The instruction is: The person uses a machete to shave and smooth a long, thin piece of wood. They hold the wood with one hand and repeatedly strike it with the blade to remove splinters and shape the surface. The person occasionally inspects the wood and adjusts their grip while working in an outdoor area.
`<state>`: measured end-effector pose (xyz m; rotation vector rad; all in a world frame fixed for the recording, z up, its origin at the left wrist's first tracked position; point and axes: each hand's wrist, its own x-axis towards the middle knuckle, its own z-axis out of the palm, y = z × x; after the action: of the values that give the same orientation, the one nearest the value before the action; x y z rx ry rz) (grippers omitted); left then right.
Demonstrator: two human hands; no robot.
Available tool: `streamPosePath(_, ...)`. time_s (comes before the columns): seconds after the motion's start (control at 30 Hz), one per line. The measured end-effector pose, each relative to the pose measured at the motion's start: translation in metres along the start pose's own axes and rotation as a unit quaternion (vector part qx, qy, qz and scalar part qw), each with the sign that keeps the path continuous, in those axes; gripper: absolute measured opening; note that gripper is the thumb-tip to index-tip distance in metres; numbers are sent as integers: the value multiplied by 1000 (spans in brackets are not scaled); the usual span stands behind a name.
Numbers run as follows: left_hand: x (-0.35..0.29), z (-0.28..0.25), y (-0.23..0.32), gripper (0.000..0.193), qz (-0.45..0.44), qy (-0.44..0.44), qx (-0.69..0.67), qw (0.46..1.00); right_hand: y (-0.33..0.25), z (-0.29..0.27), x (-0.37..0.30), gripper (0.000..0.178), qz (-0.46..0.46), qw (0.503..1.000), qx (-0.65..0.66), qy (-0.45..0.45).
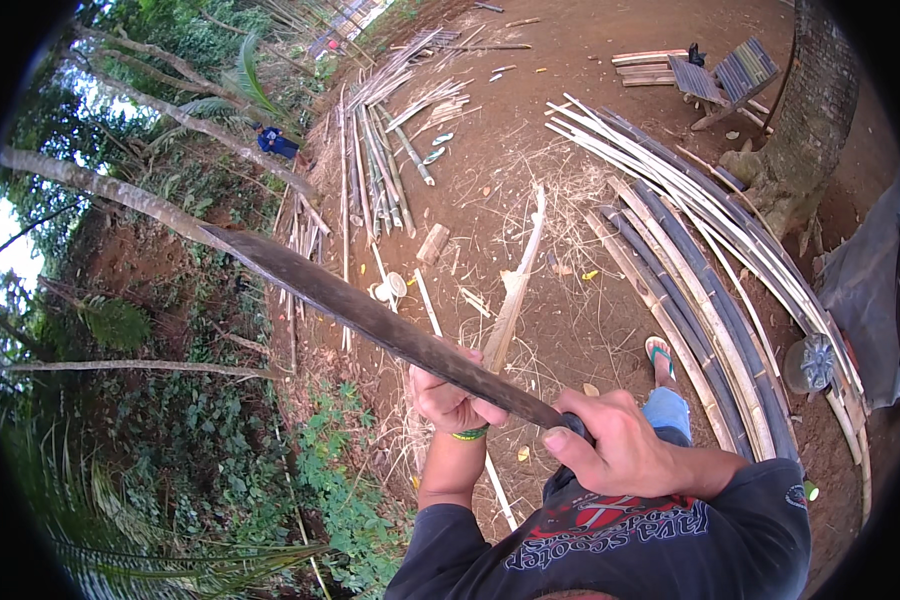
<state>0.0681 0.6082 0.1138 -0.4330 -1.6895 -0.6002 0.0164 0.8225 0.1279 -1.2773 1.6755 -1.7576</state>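
Note:
My right hand (pixel 615 440) is closed round the dark handle of a machete (pixel 370 330). Its long, worn blade slants up and left across the view, passing in front of my left hand (pixel 450 395). A green and yellow band circles the left wrist. Those left fingers are curled about the near end of a pale split bamboo strip (pixel 515 300), which stretches away from me. The blade hides part of this grip and the place where the strip meets the fingers. Whether the blade touches the strip, I cannot tell.
Long bamboo poles (pixel 705 310) lie on the right, with pale strips (pixel 650 160) beside them. More cut bamboo (pixel 375 165) is heaped at the far left. A tree trunk (pixel 810 120) and slatted chair (pixel 725 80) stand far right. Another person (pixel 275 140) is near the leafy slope.

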Motion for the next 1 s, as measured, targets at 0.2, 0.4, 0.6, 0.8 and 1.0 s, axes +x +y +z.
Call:
streamPosePath(0.2, 4, -2, -4, 41, 50, -22, 33, 998, 3, 4, -4, 35, -2, 1000, 7, 14)
streamPosePath(0.4, 2, -2, -5, 33, 51, -22, 17, 998, 11, 6, -2, 36, -22, 999, -26, 37)
streamPosePath(0.6, 18, -6, 1, 38, 56, -74, 91, 991, 17, 5, 1, 40, 6, 998, -40, 38)
streamPosePath(0.8, 87, 4, 15, 59, 215, 75, 134, 964, 17, 7, 4, 39, -16, 998, -46, 48)
streamPosePath(1.0, 205, -29, 78, 72, 317, -125, 411, 845, 9, 9, 2, 40, 2, 999, -42, 25)
